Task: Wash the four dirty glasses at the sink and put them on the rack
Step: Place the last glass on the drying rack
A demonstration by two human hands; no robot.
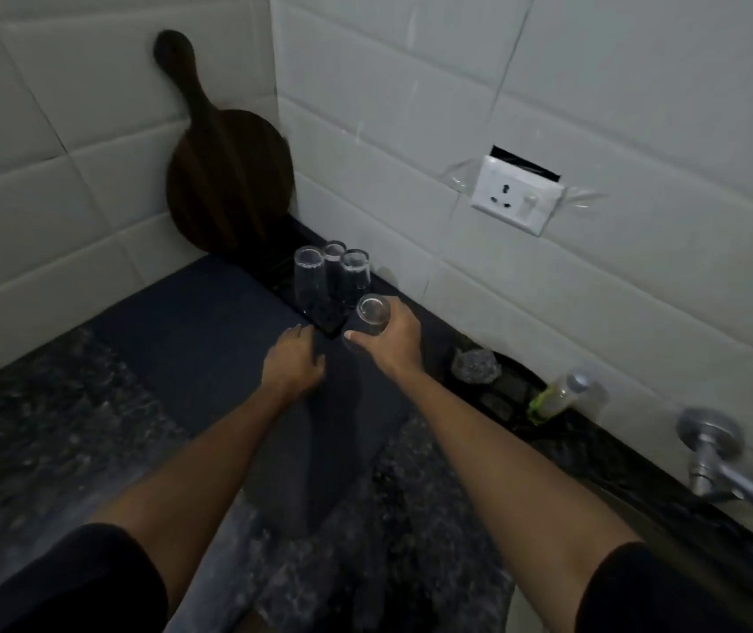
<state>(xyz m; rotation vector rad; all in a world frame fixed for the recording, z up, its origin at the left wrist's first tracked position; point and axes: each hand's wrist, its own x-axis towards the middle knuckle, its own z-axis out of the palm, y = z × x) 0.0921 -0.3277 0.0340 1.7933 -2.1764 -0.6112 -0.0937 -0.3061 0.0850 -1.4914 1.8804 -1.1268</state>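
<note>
Three clear glasses [308,278] stand upside down in a group on the black rack [326,322] against the tiled wall. My right hand [393,338] is shut on a fourth clear glass [372,312], held upside down just right of the rack's near corner. My left hand [295,360] rests flat on the dark mat [192,331] at the rack's near edge, fingers apart and holding nothing.
A round dark wooden board [224,175] leans in the wall corner behind the rack. A glass dish [475,365] and a green-capped bottle [557,395] lie along the wall. The metal tap [721,454] juts out at the right above the sink. A wall socket [518,194] sits above.
</note>
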